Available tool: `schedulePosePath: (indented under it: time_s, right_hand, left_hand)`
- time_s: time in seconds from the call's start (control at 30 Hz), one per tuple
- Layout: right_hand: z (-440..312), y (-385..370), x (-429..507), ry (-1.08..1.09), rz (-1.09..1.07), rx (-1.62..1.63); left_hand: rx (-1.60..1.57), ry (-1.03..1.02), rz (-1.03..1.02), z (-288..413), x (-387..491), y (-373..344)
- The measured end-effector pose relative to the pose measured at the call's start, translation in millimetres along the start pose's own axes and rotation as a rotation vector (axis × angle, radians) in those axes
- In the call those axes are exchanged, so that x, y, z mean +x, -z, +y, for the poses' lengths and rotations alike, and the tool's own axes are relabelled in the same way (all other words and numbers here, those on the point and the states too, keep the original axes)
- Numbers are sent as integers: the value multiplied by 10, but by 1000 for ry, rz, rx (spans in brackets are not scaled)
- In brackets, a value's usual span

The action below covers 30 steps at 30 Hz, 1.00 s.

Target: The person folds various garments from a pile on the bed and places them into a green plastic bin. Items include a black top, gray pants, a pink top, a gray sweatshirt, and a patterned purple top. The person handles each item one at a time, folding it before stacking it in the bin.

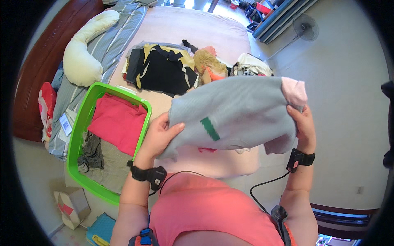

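Note:
A grey-blue knitted garment (243,113) with a green patch and a pink end is stretched out in the air before me. My left hand (160,135) pinches its left edge, thumb on top. At the opposite edge my right hand (303,124) grips the cloth just below the pink part. To the left, close by my left hand, stands a green plastic bin (71,153). Inside it lie a folded red garment (118,121) and grey-olive cloth (112,164). The garment hides part of the bed behind it.
On the bed (197,24) are a stack of folded clothes (163,67), a tan and orange clothes heap (211,63) and a whitish bundle (251,64). A cream curved pillow (83,58) rests near the wooden headboard (40,70). A fan (305,27) stands by the wall.

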State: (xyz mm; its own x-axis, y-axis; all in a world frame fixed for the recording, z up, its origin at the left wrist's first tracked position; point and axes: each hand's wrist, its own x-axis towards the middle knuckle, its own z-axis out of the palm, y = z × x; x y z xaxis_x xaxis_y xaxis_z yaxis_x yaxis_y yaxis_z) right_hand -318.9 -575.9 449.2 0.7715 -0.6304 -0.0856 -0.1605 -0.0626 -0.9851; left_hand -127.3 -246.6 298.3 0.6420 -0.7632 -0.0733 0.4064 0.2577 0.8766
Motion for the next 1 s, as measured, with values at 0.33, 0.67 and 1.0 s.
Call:
schedulePosePath:
  time_s: [0.33, 0.67, 1.0]
  right_hand:
    - [1437, 47, -295, -303, -38, -42]
    - [4008, 18, -603, -259, 72, -968]
    - [4474, -1151, -1046, -303, -590, -725]
  left_hand:
    - [292, 345, 27, -516, -93, 461]
    - [1345, 235, 512, -2799, -328, 1562]
    - [422, 969, 788, -3607, -965, 1967]
